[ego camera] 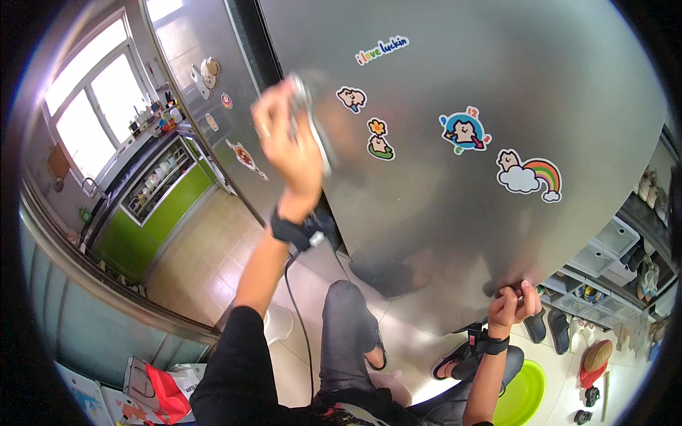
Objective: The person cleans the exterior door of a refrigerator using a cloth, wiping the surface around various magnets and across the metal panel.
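A grey metal refrigerator door (pixel 426 229) with cartoon stickers fills the middle of the view. My left hand (pixel 290 138), blurred, grips a pale folded cloth (pixel 314 125) near the door's left edge, beside the pig-like sticker (pixel 351 99). Whether the cloth touches the metal cannot be told. Low on the right, my right hand (pixel 514 304) is at the door's lower right edge with bent fingers; what lies between them is hidden. Both wrists wear black straps. Right of the middle are a clock-like cat sticker (pixel 464 131) and a rainbow sticker (pixel 542 175).
A bright green basin (pixel 522 396) stands on the tiled floor beside my leg. Slippers (pixel 559 331) and a shoe rack (pixel 591 287) are at the right. A black cable (pixel 301 325) hangs by my left arm. Green kitchen cabinets (pixel 178 213) and bags (pixel 168 391) are at the left.
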A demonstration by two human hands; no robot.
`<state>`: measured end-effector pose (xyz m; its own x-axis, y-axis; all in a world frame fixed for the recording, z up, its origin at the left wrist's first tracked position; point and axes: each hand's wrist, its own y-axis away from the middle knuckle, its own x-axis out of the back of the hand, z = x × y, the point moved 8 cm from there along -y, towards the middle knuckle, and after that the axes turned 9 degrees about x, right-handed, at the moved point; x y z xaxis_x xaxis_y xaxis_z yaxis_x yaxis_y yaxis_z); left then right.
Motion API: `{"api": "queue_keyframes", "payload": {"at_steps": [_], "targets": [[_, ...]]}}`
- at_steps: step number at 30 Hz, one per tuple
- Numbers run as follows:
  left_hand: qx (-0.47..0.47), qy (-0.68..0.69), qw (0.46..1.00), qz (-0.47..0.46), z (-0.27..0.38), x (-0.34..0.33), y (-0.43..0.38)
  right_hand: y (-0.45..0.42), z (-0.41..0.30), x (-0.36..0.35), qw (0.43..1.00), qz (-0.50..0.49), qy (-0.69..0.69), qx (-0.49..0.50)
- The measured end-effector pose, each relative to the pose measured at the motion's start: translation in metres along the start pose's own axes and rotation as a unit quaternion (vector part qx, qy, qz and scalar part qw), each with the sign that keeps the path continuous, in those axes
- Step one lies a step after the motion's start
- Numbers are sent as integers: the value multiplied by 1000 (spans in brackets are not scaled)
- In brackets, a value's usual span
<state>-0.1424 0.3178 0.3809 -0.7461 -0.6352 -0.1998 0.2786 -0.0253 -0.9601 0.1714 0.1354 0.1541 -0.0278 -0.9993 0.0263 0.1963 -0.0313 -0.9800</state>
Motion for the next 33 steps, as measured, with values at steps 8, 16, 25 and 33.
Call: {"api": "queue_keyframes", "payload": {"at_steps": [8, 16, 25, 33], "targets": [[-140, 49, 969, -195, 12, 2, 131, 0, -4, 0, 998, 34, -45, -8], [-64, -20, 994, -89, 39, 0, 114, 1, 1, 0, 999, -4, -51, -12], [-38, -25, 991, -128, 70, 0, 132, -3, -1, 2, 1000, 5, -26, -16], [21, -17, 994, -107, 66, 1, 139, -1, 0, 1, 999, -8, -46, -18]]}}
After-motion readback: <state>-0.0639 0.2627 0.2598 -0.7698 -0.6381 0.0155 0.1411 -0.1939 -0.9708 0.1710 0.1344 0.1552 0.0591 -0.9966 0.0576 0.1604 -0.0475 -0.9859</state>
